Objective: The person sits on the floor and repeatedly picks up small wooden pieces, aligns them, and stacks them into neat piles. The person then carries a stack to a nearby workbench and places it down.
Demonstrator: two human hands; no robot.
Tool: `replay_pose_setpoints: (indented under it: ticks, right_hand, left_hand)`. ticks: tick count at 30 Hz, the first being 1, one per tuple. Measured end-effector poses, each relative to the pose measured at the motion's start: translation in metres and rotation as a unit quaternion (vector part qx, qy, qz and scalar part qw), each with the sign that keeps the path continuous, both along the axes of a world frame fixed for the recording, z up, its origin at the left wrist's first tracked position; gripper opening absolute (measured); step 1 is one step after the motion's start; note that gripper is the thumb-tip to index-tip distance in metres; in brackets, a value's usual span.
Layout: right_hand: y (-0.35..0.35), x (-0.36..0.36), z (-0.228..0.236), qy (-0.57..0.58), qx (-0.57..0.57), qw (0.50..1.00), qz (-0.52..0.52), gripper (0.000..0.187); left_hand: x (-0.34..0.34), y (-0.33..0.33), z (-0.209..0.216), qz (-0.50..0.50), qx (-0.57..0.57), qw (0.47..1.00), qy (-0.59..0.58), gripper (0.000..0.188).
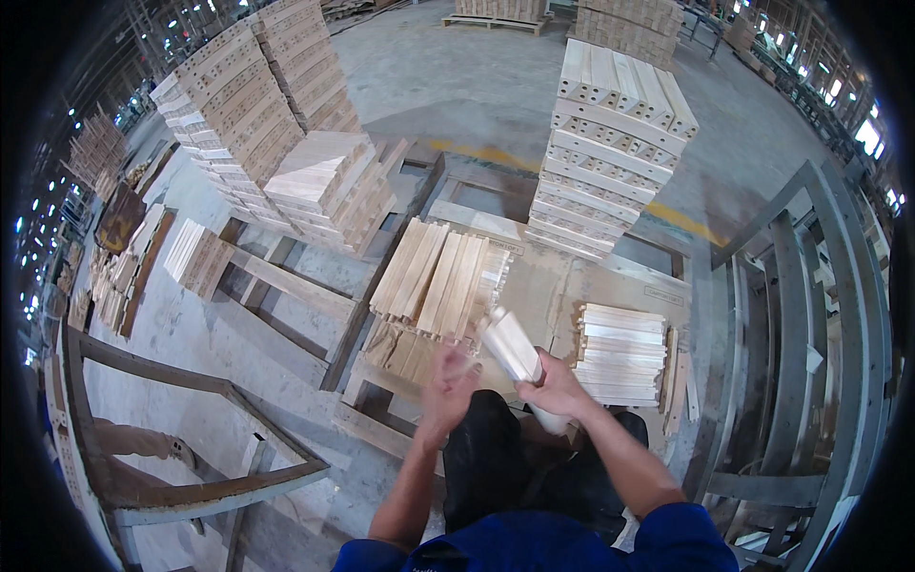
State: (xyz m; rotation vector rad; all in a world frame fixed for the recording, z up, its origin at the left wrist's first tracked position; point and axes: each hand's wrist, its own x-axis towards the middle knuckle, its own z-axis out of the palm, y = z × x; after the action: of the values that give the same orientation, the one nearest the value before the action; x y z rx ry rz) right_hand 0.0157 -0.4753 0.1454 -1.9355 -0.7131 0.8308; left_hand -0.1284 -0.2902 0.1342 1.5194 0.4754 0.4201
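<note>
My right hand [555, 386] is closed around a small bundle of pale wooden slats [512, 345], held tilted above my knees. Just to its left, my left hand [450, 386] is raised with its fingers apart and somewhat blurred; nothing shows in it. Beyond that hand lies a pile of long wooden slats [443, 275] side by side on a brown cardboard sheet [538, 296]. A second, lower pile of slats [621, 351] sits on the cardboard to the right of my right hand.
A tall stack of drilled wooden blocks [610, 153] rises at the far right of the pallet. Larger block stacks [248, 114] stand at the far left. Metal frames flank me on the left [210, 496] and right [810, 334]. An open-slatted pallet [286, 296] lies left.
</note>
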Motion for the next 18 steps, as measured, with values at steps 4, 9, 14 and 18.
replay_pose_setpoints:
  ticks: [4,9,14,18]
  right_hand:
    - [-0.013,0.028,0.038,-0.273,-0.123,0.908,0.292,0.06]
    - [0.007,0.044,0.057,-0.374,-0.132,0.794,0.461,0.058]
    - [0.011,0.062,0.042,-0.514,-0.082,0.8,0.3,0.063]
    - [0.024,0.052,0.014,-0.262,0.013,0.957,-0.127,0.057]
  left_hand:
    - [0.011,0.033,0.045,-0.143,0.376,0.915,0.016,0.071]
    - [0.033,0.009,0.036,-0.454,0.133,0.849,0.233,0.06]
    - [0.037,-0.004,-0.019,-0.332,-0.091,0.92,0.186,0.045]
    - [0.058,-0.004,-0.047,-0.204,-0.36,0.904,0.107,0.032]
